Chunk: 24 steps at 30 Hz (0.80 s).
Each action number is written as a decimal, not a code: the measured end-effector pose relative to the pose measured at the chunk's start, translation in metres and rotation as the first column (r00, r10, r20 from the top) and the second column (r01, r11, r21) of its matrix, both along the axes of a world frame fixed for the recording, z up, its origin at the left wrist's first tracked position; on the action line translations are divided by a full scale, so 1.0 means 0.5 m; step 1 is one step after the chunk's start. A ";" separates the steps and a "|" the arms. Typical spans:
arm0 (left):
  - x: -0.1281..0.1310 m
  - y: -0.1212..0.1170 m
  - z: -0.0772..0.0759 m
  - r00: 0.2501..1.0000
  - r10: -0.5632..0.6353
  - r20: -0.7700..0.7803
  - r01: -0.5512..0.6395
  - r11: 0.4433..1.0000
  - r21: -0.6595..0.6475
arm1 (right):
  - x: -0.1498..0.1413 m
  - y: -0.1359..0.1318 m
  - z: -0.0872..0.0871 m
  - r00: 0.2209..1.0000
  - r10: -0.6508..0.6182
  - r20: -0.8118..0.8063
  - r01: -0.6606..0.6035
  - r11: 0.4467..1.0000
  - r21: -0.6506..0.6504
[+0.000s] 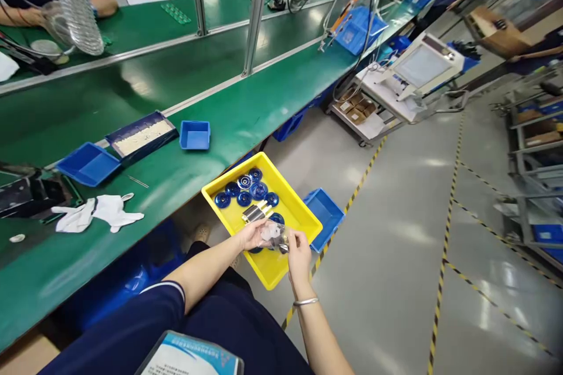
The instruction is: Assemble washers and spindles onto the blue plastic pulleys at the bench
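Both forearms are reached forward over the near edge of the **yellow plastic tray** (292,187). The **left hand** (253,235) is held palm-down and half closed, with its forearm laid low across the near corner of the tray and extended from a **navy short sleeve** (158,299). The **right hand** (299,255) is raised more steeply from below, its fingers curled and pinched inward, and a **silver bangle** (305,302) is worn at its wrist. A **clear plastic wrapping** (275,237) is gripped between the two hands, which are almost touching, though the exact finger contact is partly hidden by the film. A **silver-and-brass metal cylinder** (256,212) is seen just beyond the left fingers, above the tray floor; whether it is held cannot be told.

Inside the tray, **blue discs** (244,198) are spread beyond the hands, with open tray floor left along the far right wall. A **blue plastic bin** (325,217) is placed just beside the tray's right edge, and a strip of **yellow-and-black floor tape** (352,199) is run past that side. The **green workbench** (176,170) is edged along the tray's left side, with **white gloves** (99,214) laid on it, well apart from the tray.
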<state>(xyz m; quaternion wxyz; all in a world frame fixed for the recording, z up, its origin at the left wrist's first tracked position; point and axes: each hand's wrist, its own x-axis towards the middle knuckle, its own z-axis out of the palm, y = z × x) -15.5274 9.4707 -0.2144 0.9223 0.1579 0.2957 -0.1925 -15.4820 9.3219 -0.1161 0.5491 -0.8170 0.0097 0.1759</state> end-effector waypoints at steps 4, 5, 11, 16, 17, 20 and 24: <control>0.008 0.011 -0.008 1.000 -0.004 0.003 0.005 0.999 -0.038 | -0.005 0.011 0.031 0.994 0.080 0.074 -0.071 0.991 -0.115; 0.009 0.015 -0.010 1.000 -0.010 0.003 0.010 0.999 -0.048 | -0.007 0.015 0.036 0.993 0.084 0.086 -0.072 0.989 -0.127; 0.010 0.035 -0.012 1.000 -0.024 0.015 0.026 0.992 -0.120 | -0.016 0.031 0.053 0.994 0.054 0.091 -0.045 0.994 -0.096; 0.015 0.048 -0.017 1.000 0.013 0.026 -0.008 0.982 -0.191 | -0.011 0.045 0.059 0.996 0.026 0.085 -0.019 0.997 -0.078; 0.016 0.050 -0.019 0.999 0.024 0.024 -0.019 0.979 -0.203 | -0.010 0.049 0.061 0.996 0.020 0.086 -0.014 0.997 -0.075; 0.021 0.054 -0.027 0.998 0.058 0.012 -0.053 0.970 -0.238 | -0.006 0.061 0.069 0.996 0.032 0.085 -0.026 0.997 -0.077; 0.031 0.057 -0.037 0.996 0.091 -0.023 -0.094 0.958 -0.273 | -0.002 0.074 0.076 0.995 0.061 0.073 -0.056 0.996 -0.075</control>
